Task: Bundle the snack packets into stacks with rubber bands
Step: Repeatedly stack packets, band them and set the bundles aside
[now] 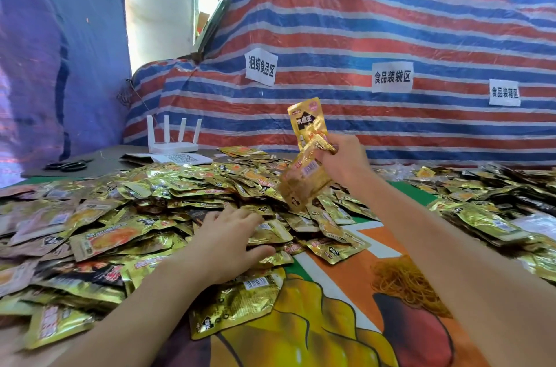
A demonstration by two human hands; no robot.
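A big heap of gold foil snack packets (168, 195) covers the left and middle of the table. My right hand (346, 160) is raised above the heap and grips a few gold packets (307, 153), one standing up, others hanging down. My left hand (231, 242) lies palm down on the heap with fingers spread, touching loose packets. A pile of tan rubber bands (403, 282) sits on the orange printed table cover (355, 276), partly hidden behind my right forearm.
More gold packets (493, 210) are heaped at the right. A white router (173, 141), papers and black scissors (67, 166) lie at the back left. A striped tarp (391, 20) with paper labels rises behind the table.
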